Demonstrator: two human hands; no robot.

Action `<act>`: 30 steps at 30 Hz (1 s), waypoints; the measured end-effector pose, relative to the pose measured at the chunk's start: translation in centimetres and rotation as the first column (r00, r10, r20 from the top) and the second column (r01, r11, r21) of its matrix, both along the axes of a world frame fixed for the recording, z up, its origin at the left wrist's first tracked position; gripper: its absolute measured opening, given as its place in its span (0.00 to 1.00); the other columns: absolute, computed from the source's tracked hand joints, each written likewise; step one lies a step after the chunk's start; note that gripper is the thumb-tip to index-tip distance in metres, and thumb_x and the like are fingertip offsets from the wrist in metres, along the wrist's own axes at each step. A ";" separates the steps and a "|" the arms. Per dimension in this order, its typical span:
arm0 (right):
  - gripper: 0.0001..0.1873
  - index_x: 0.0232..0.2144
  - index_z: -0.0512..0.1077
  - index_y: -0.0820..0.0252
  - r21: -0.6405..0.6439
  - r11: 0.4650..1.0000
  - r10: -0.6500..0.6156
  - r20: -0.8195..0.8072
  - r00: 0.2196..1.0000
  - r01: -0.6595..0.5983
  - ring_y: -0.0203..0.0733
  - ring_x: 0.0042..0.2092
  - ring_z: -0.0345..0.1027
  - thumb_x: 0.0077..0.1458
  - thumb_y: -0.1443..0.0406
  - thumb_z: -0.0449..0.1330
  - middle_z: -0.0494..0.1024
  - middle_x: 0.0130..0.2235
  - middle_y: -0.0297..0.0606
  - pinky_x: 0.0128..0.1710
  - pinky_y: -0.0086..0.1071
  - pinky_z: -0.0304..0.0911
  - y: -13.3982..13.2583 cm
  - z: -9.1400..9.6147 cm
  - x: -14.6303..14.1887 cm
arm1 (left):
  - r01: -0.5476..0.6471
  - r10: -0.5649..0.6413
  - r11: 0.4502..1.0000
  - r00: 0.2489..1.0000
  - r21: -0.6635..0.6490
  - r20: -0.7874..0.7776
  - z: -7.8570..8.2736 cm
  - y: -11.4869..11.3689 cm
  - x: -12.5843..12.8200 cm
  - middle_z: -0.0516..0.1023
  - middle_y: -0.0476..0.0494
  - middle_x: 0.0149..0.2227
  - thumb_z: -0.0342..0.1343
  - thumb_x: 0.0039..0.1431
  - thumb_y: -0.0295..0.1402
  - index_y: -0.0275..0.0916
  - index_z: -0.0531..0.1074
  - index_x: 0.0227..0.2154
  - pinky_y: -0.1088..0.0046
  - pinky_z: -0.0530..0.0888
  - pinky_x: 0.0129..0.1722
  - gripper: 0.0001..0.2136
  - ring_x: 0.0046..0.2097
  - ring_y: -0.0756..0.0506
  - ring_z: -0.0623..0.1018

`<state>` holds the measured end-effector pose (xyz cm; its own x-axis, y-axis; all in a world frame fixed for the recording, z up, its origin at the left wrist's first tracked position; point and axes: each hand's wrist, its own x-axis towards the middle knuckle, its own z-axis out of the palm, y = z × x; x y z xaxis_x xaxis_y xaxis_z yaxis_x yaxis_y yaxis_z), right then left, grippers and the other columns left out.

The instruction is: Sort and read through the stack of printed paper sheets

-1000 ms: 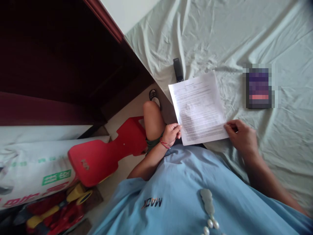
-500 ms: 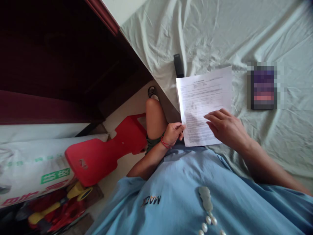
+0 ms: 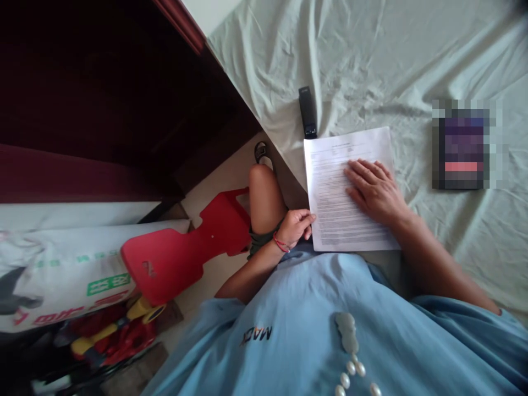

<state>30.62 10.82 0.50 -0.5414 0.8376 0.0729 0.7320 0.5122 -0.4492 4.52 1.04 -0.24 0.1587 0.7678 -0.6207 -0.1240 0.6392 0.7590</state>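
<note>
Left grip [image 3: 312, 217] is pinching the printed sheets [image 3: 342, 225] by the cloth's [image 3: 363, 66] left edge; right grip [image 3: 375, 190] is lying open atop, holding nothing; they're probably handling limply, best edge-held.

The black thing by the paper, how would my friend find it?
Start with the pale wrinkled cloth. Find the printed paper under the right hand; the black thing lies at its top left corner. It's a slim bar, far narrower than the paper or the pixelated rectangle.
</note>
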 end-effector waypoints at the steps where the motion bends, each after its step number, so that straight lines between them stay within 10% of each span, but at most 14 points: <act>1: 0.29 0.72 0.69 0.56 -0.001 1.000 0.003 -0.005 1.000 -0.003 0.59 0.75 0.60 0.76 0.55 0.51 0.70 0.74 0.46 0.77 0.61 0.49 0.0 0.0 0.1 | 0.002 -0.002 1.000 1.000 -0.003 0.000 0.0 0.1 0.0 0.71 0.52 0.20 0.74 0.48 0.56 0.36 0.74 0.25 0.77 0.56 0.15 0.26 0.16 0.55 0.67; 15: 0.28 0.72 0.71 0.55 -0.017 1.000 0.014 -0.034 0.999 -0.015 0.60 0.75 0.61 0.76 0.58 0.52 0.69 0.74 0.45 0.77 0.62 0.51 0.2 0.1 -0.1 | -0.219 0.264 0.950 0.944 0.222 -0.198 1.8 5.3 -0.9 0.76 0.50 0.25 0.75 0.47 0.53 0.35 0.79 0.29 0.79 0.54 0.14 0.23 0.16 0.58 0.65; 23: 0.28 0.71 0.71 0.56 -0.007 1.000 0.015 -0.031 0.999 -0.015 0.59 0.75 0.61 0.76 0.57 0.52 0.69 0.74 0.45 0.77 0.60 0.51 0.3 -0.1 -0.1 | -0.091 0.173 0.967 0.922 0.240 -0.346 2.9 9.7 -1.3 0.74 0.52 0.21 0.71 0.55 0.32 0.34 0.79 0.26 0.79 0.56 0.14 0.09 0.15 0.56 0.68; 30: 0.28 0.72 0.70 0.56 -0.003 1.000 0.025 -0.024 0.999 -0.025 0.59 0.76 0.60 0.75 0.58 0.53 0.69 0.74 0.45 0.77 0.61 0.51 0.4 -0.1 0.0 | -0.121 0.175 0.973 0.943 0.199 -0.282 2.9 9.9 -1.1 0.75 0.50 0.24 0.72 0.58 0.36 0.34 0.76 0.24 0.80 0.57 0.15 0.15 0.16 0.56 0.70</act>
<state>30.66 11.19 0.36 -0.5603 0.8240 0.0838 0.7079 0.5289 -0.4681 3.46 10.93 2.62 -0.1347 0.8697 -0.4749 0.0405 0.4837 0.8743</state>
